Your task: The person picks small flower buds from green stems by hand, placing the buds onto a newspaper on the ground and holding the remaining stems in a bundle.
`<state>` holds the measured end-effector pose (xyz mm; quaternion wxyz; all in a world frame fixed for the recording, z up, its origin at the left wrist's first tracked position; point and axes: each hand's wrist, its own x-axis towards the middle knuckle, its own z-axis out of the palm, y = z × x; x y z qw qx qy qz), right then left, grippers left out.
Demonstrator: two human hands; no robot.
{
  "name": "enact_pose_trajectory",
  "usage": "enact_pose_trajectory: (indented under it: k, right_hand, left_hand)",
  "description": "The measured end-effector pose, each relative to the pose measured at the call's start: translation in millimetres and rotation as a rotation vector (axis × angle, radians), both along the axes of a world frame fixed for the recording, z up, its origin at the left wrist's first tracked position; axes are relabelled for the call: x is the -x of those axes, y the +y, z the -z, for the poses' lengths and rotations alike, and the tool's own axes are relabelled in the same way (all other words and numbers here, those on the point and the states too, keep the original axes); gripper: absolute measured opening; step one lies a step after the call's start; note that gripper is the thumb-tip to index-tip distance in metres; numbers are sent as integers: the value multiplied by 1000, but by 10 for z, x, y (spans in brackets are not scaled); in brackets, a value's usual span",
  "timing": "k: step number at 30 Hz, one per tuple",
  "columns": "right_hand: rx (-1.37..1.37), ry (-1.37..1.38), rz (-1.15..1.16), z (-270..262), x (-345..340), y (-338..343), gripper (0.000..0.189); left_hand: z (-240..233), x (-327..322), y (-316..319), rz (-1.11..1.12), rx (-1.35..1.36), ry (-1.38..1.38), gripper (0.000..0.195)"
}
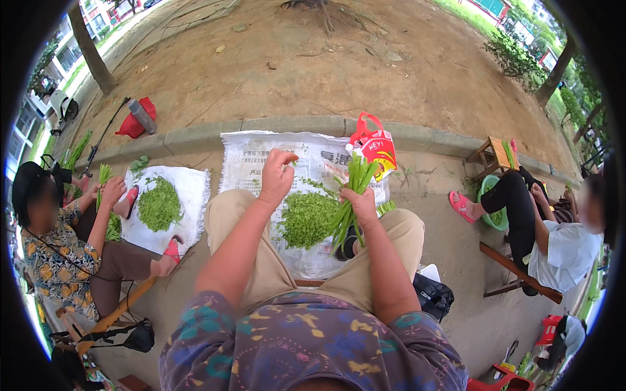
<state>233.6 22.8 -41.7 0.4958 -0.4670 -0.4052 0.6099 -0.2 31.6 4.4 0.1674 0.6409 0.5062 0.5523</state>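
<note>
A bunch of long green leafy stalks (356, 181) is gripped in my right hand (360, 201), slanting over my right knee side. My left hand (277, 177) is raised to the left of it, fingers curled. A tiny green scrap shows by its fingertips, but whether it is pinched cannot be made out. Below and between my hands, a heap of small picked green leaves (310, 219) lies on a white woven plastic sack (244, 168) bearing print. More green stalks (386, 207) stick out beyond my right knee.
A red and white carrier bag (375, 152) stands at the sack's far right corner, against a concrete kerb (293, 124). To the left a person (58, 249) handles stalks beside another leaf heap (160, 204). At right sits a person (562, 249) near a green basin (496, 215).
</note>
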Motion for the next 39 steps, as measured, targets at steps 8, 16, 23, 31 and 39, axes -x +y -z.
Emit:
enact_pose_trajectory:
  k: [8, 16, 23, 31, 39]
  right_hand:
    - [-126, -240, -214, 94, 249, -29, 18]
    - [-306, -354, -213, -64, 345, -108, 18]
    - [-88, -158, -39, -274, 199, 24, 13]
    - [-279, -434, 203, -127, 326, 416, 20]
    - [-314, -981, 83, -276, 666, 160, 24]
  left_hand:
    - [166, -241, -156, 331, 4, 578, 10]
    - [26, -253, -271, 309, 128, 660, 12]
    - [29, -49, 149, -163, 36, 116, 16]
    - [138, -596, -81, 158, 232, -60, 49]
    - [211, -791, -19, 193, 610, -588, 49]
